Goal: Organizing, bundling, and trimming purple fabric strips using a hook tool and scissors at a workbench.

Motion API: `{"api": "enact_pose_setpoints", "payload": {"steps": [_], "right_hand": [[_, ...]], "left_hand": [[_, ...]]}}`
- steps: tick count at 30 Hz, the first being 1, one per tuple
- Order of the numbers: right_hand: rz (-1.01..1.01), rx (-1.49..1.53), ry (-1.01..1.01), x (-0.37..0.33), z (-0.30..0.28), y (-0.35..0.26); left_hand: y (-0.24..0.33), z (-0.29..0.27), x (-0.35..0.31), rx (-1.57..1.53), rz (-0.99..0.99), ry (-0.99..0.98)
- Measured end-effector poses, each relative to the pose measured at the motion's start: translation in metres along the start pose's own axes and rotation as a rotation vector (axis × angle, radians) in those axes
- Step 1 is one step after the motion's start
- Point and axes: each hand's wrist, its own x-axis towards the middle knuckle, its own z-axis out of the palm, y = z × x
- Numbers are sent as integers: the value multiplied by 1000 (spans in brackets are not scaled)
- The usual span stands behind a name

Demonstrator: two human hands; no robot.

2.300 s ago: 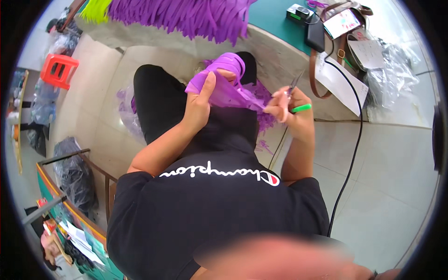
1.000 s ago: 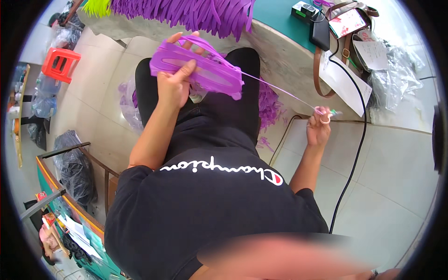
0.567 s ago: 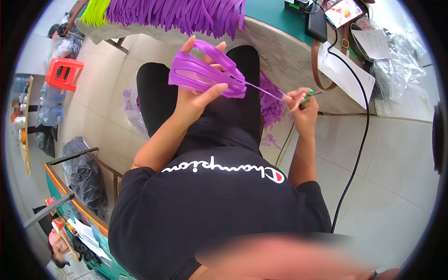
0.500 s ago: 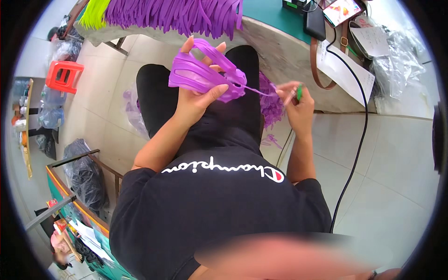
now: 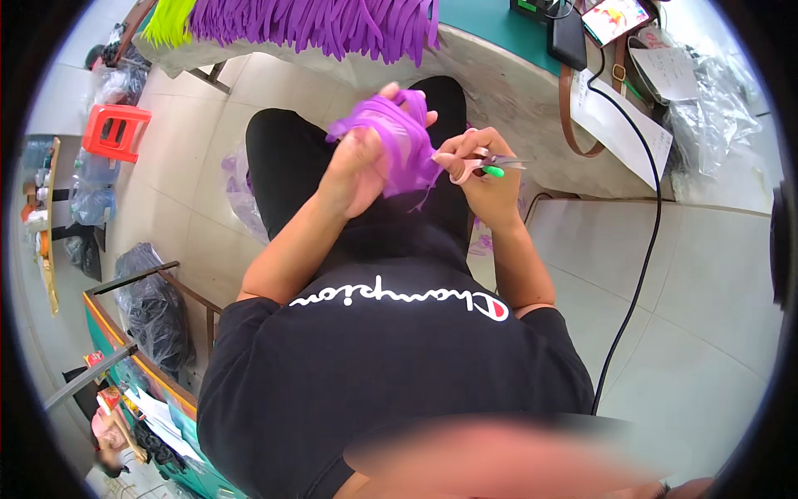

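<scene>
My left hand (image 5: 359, 162) grips a bunch of purple strips (image 5: 399, 137) bundled over my lap. My right hand (image 5: 480, 170) holds small scissors (image 5: 486, 166) with pink and green handles, their blades pointing right, right beside the bundle. The two hands are close together above my black trousers. Whether the blades touch a strip I cannot tell.
More purple strips (image 5: 324, 25) and some yellow-green ones (image 5: 170, 21) hang from a table edge at the top. A black cable (image 5: 644, 241) runs across the tiled floor on the right. A red stool (image 5: 115, 133) stands at left, black bags (image 5: 154, 312) lower left.
My left hand has drawn the spread purple strips together into a tight bunch. My right hand, earlier stretched out right pulling a thread, has come in next to the bundle.
</scene>
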Motion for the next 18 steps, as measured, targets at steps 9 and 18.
{"api": "enact_pose_setpoints", "payload": {"steps": [9,18], "right_hand": [[12,6,156,4,-2,-4],[52,37,38,8,7,-10]], "left_hand": [[-19,-10,-3,640,-44,113],[-21,-3,-7,791,-89,187]]}}
